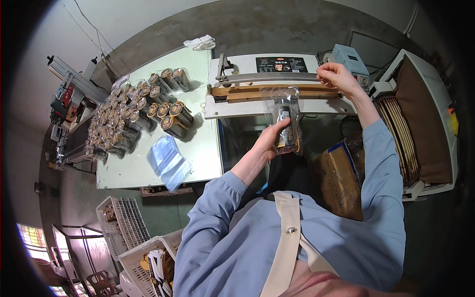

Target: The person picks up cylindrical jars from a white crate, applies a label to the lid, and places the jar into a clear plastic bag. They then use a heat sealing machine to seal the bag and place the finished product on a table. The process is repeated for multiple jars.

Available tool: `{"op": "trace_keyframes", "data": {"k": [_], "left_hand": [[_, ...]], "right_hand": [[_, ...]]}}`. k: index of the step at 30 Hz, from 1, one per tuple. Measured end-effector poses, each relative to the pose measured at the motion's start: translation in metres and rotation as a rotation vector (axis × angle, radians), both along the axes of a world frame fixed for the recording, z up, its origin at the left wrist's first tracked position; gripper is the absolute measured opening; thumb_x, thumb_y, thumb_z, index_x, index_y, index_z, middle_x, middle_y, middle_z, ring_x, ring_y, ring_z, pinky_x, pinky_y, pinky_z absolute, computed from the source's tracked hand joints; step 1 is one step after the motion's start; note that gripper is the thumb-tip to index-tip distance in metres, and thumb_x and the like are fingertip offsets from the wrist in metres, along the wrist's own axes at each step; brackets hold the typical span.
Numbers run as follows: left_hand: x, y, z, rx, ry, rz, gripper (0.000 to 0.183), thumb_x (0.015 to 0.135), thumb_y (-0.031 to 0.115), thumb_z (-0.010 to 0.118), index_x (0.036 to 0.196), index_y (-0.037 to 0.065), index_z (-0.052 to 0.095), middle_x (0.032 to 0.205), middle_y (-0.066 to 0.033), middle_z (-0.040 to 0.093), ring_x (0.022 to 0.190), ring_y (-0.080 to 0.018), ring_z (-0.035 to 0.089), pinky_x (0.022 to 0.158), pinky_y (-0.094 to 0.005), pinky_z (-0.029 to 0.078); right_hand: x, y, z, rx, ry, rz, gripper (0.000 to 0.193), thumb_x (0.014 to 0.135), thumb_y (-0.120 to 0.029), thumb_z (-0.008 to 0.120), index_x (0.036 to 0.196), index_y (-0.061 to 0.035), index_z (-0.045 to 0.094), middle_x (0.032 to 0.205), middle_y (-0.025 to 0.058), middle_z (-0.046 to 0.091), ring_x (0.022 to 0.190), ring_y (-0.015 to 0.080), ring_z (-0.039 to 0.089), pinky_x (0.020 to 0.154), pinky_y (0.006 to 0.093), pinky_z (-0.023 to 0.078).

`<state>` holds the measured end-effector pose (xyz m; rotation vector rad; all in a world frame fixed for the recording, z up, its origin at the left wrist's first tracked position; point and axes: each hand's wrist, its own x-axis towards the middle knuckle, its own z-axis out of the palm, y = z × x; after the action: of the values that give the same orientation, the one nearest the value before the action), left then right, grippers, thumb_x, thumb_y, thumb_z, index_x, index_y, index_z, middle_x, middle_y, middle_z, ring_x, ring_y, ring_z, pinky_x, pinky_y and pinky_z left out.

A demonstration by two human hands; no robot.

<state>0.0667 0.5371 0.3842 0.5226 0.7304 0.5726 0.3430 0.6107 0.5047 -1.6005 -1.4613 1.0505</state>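
Observation:
My left hand (275, 135) is closed around a black canister (285, 129) inside a clear plastic bag (289, 95). The bag's loose end lies over the front edge of a long bag sealer (236, 106), against its brown strip (257, 92). Beyond that strip runs the sealer's grey metal press arm (272, 77), raised off it. At the arm's right end my right hand (336, 78) has its fingers curled and appears to grip it; the hand partly hides the contact.
On the white table (203, 158), many bagged canisters (116, 114) stand left of several unbagged ones (173, 126) and a stack of clear bags (168, 161). A blue-grey box (350, 58) stands behind the sealer. White crates (129, 220) and a cardboard box (336, 180) sit lower down.

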Motion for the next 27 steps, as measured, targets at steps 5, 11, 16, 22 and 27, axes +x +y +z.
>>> {"op": "trace_keyframes", "data": {"k": [5,11,16,22,27], "left_hand": [[-0.001,0.014,0.003,0.029,0.067,0.021,0.039,0.092,0.046,0.066,0.118,0.016,0.064,0.106,-0.0023,0.07,0.093,-0.0192,0.069,0.084,-0.0474,0.055],[0.006,0.036,-0.001,0.024,0.013,-0.003,0.038,0.092,0.045,0.067,0.116,0.015,0.064,0.102,-0.0036,0.07,0.088,-0.021,0.068,0.081,-0.0477,0.056],[0.011,0.049,-0.002,-0.004,-0.017,-0.009,0.035,0.092,0.044,0.066,0.112,0.015,0.065,0.094,-0.0025,0.071,0.081,-0.0191,0.069,0.072,-0.0455,0.058],[0.009,0.048,0.014,-0.034,0.011,-0.031,0.036,0.092,0.049,0.064,0.109,0.017,0.065,0.093,-0.0007,0.071,0.08,-0.0176,0.069,0.071,-0.0428,0.058],[0.015,0.049,0.021,-0.057,0.026,-0.037,0.037,0.092,0.05,0.063,0.109,0.017,0.065,0.095,-0.0008,0.072,0.081,-0.0176,0.069,0.073,-0.0431,0.057]], "right_hand": [[-0.016,0.03,0.014,0.089,-0.133,0.021,0.029,0.091,-0.03,0.067,0.107,-0.0064,0.068,0.094,-0.0005,0.069,0.085,0.0082,0.061,0.073,0.0249,0.048],[-0.028,0.082,0.023,-0.026,-0.362,0.179,0.04,0.087,-0.041,0.071,0.11,-0.0086,0.069,0.1,0.0003,0.068,0.093,0.0089,0.061,0.075,0.0255,0.046],[-0.043,0.113,0.01,-0.288,-0.486,0.276,0.055,0.087,-0.053,0.071,0.116,-0.0062,0.067,0.104,0.0041,0.069,0.088,0.0123,0.063,0.068,0.0291,0.047],[-0.055,0.13,-0.011,-0.561,-0.519,0.394,0.064,0.081,-0.056,0.078,0.113,-0.0015,0.067,0.086,0.0058,0.067,0.07,0.0156,0.059,0.068,0.0358,0.049],[-0.042,0.145,-0.032,-0.529,-0.262,0.412,0.029,0.083,-0.026,0.083,0.101,-0.0073,0.071,0.075,-0.0025,0.064,0.058,0.0074,0.054,0.054,0.0253,0.048]]}}
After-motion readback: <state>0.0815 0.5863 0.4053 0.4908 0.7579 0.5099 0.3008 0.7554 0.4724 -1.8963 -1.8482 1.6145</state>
